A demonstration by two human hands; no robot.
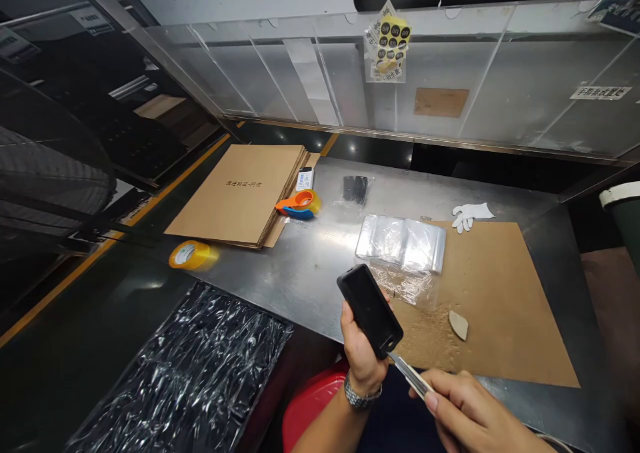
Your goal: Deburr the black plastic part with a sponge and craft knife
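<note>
My left hand (364, 353), with a metal watch at its wrist, is wrapped round a black phone case (370, 308), tilted with its hollow side up. In my right hand (467, 403) is a utility knife (416, 378), its blade pointing up and left. The blade's tip meets the lower corner of the case, near a small cutout. Just beyond the case lies a stack of clear plastic bags (401, 243) on the table. Under and to the right of them is a flat cardboard sheet (505, 300), on which a small pale curved piece (459, 325) rests.
Stacked flat cardboard (240, 193) lies at the left, beside an orange and blue tape dispenser (300, 204). A yellow tape roll (190, 255) is at the table's left edge. A white glove (471, 216) lies at the back right. Black plastic wrap (190, 373) covers something at lower left.
</note>
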